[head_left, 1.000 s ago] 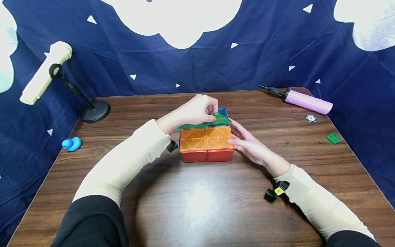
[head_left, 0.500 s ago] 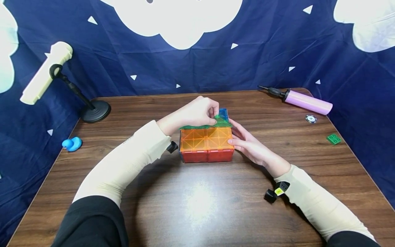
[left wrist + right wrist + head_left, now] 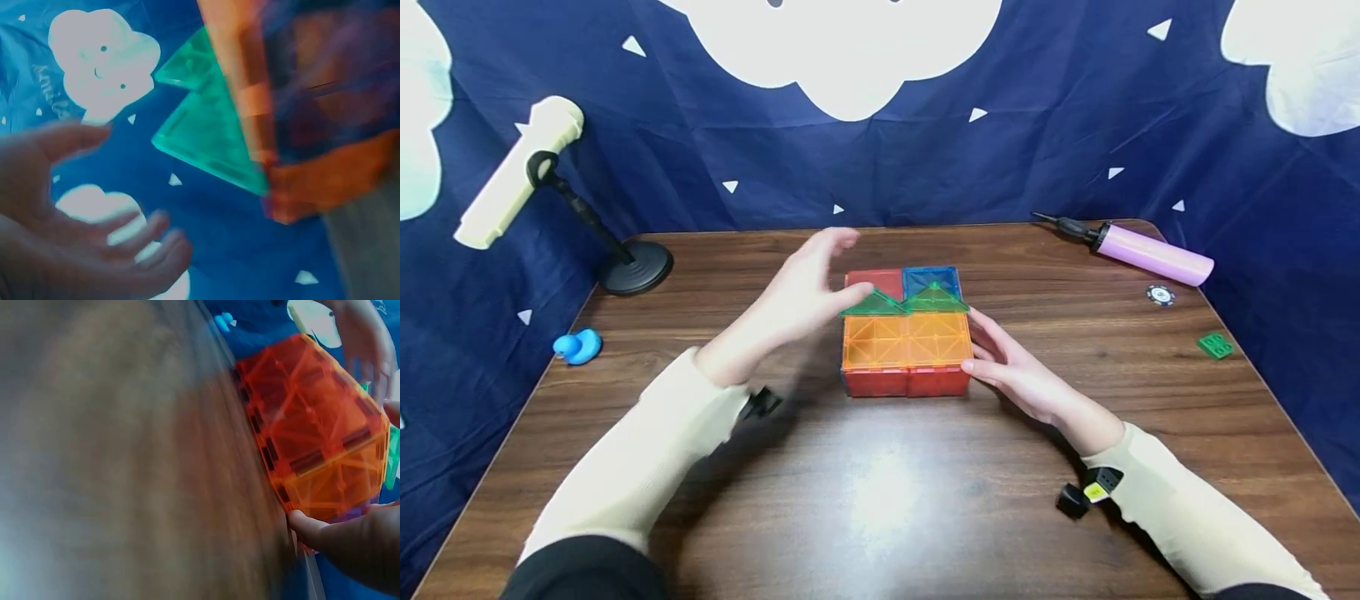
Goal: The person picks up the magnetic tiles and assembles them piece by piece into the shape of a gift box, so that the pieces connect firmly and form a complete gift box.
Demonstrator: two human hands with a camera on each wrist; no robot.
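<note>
A box of translucent magnetic tiles (image 3: 907,382) stands mid-table, red in front and orange on top. Two green triangular tiles (image 3: 937,297) stand side by side along the orange top's far edge. Behind them show a red tile (image 3: 874,282) and a blue tile (image 3: 931,278). My left hand (image 3: 797,292) is off to the box's left, thumb and fingers spread, holding nothing; its thumb tip overlaps the left triangle in the head view. My right hand (image 3: 1018,371) rests against the box's right side, thumb at the front top corner. One fingertip (image 3: 301,522) touches low on the orange side wall.
A microphone-like cream tube (image 3: 520,175) on a black stand (image 3: 636,267) is at the back left, near a blue rubber duck (image 3: 578,346). On the right lie a purple hand pump (image 3: 1153,254), a poker chip (image 3: 1161,295) and a green toy brick (image 3: 1214,345).
My left hand has let go of the green triangular tile and moved left, its fingers spreading. Both green triangles now show upright. My right hand stays at the box's right side.
</note>
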